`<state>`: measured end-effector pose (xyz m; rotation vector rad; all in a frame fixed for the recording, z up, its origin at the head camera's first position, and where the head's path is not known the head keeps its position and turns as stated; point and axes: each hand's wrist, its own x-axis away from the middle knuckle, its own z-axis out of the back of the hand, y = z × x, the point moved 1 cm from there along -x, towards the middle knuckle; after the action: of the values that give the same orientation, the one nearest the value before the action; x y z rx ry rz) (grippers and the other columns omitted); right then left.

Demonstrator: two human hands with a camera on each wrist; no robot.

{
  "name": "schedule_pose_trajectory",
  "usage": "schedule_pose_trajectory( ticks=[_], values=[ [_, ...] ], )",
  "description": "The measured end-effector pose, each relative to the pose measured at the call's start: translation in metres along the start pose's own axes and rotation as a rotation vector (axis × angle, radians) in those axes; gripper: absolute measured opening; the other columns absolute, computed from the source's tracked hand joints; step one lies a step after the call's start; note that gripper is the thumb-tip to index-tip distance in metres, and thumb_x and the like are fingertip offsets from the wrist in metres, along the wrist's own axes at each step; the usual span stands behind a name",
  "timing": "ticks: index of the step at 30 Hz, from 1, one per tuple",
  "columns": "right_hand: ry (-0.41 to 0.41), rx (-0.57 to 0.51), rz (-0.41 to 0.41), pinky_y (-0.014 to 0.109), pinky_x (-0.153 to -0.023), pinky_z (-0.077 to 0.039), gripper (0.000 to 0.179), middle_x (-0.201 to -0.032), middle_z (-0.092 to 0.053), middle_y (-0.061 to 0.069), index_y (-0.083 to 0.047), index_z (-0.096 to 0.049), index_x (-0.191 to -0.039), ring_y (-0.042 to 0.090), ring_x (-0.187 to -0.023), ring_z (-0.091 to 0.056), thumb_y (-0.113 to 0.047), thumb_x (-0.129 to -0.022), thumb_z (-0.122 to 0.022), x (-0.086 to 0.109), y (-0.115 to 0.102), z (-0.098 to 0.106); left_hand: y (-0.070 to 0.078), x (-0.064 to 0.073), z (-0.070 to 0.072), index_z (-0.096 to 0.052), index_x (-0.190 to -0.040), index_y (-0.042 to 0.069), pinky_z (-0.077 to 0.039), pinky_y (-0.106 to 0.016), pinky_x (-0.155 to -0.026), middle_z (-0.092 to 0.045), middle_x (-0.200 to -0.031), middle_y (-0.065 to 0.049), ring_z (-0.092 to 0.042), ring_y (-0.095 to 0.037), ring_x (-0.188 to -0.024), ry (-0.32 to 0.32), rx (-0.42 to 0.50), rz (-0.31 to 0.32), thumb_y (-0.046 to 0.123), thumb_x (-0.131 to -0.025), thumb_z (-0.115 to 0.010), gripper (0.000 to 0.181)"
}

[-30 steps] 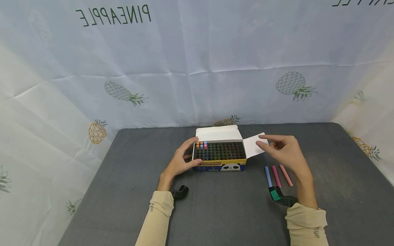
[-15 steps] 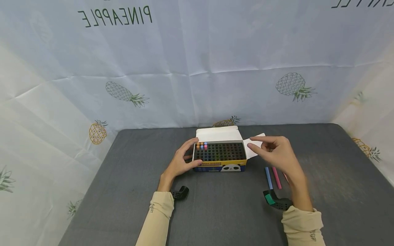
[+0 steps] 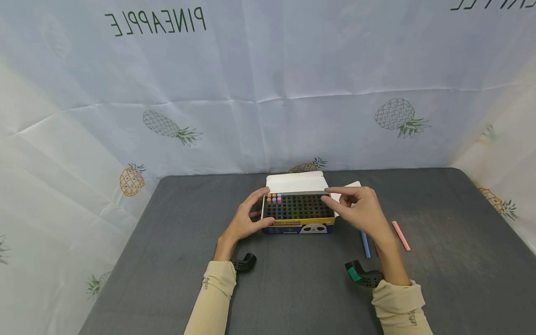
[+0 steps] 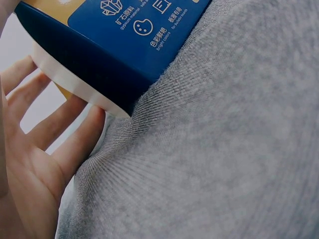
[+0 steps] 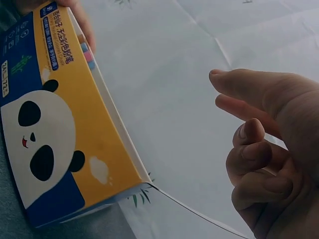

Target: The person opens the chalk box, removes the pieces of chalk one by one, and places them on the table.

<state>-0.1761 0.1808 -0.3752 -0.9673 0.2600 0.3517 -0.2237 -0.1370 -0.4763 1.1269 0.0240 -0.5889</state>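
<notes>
A blue and yellow chalk box (image 3: pixel 314 228) with a panda on its front stands open at the far middle of the table. Several chalk sticks (image 3: pixel 274 197), orange, blue and pink, fill holes in its back left corner. My left hand (image 3: pixel 243 218) grips the box's left end, thumb at the front and fingers behind. Over the right end hovers my right hand (image 3: pixel 362 209), thumb and index finger stretched out and apart, the other fingers curled. Nothing shows between its fingers in the right wrist view, where the box (image 5: pixel 94 129) is apart from the hand.
On the table (image 3: pixel 293 288), right of the box, lie a salmon chalk stick (image 3: pixel 401 236) and a blue chalk stick (image 3: pixel 365 245). Between them, a third stick is mostly hidden by my right wrist. The white lid (image 3: pixel 297 182) is folded back toward the pineapple-print cloth (image 3: pixel 268 130).
My right hand has moved left, from above the side flap to the box's right end, and its wrist now covers most of the magenta stick. The left hand and box stay put.
</notes>
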Motion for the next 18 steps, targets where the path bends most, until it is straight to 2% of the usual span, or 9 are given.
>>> schedule_pose_trajectory(
  ticks=[8, 14, 18],
  values=[
    [-0.001, -0.006, 0.022, 0.025, -0.048, -0.034, 0.024, -0.055, -0.046, -0.002, -0.003, -0.079, -0.111, 0.006, -0.050, -0.039, -0.015, -0.091, -0.078, -0.006, 0.000, -0.014, -0.002, 0.000, 0.003, -0.042, -0.157, 0.025, -0.055, -0.060, -0.101, -0.035, -0.165, -0.005, -0.047, -0.040, -0.143, -0.001, 0.003, -0.001, 0.032, -0.092, -0.077, 0.075],
    [-0.047, -0.058, 0.028, 0.025, -0.049, -0.036, 0.024, -0.054, -0.046, -0.003, -0.002, -0.079, -0.111, 0.007, -0.049, -0.039, -0.015, -0.091, -0.078, -0.011, -0.001, -0.027, -0.001, -0.002, 0.003, -0.041, -0.157, 0.022, -0.056, -0.056, -0.101, -0.035, -0.165, -0.006, -0.048, -0.039, -0.142, -0.007, 0.001, -0.016, 0.036, -0.092, -0.077, 0.076],
    [-0.073, -0.076, 0.031, 0.025, -0.049, -0.036, 0.023, -0.052, -0.045, -0.004, -0.002, -0.079, -0.110, 0.006, -0.046, -0.037, -0.015, -0.091, -0.079, -0.016, -0.002, -0.036, -0.001, -0.002, 0.002, -0.040, -0.158, 0.023, -0.056, -0.055, -0.102, -0.034, -0.166, -0.005, -0.047, -0.038, -0.144, -0.010, -0.009, -0.012, 0.037, -0.092, -0.077, 0.076]
  ],
)
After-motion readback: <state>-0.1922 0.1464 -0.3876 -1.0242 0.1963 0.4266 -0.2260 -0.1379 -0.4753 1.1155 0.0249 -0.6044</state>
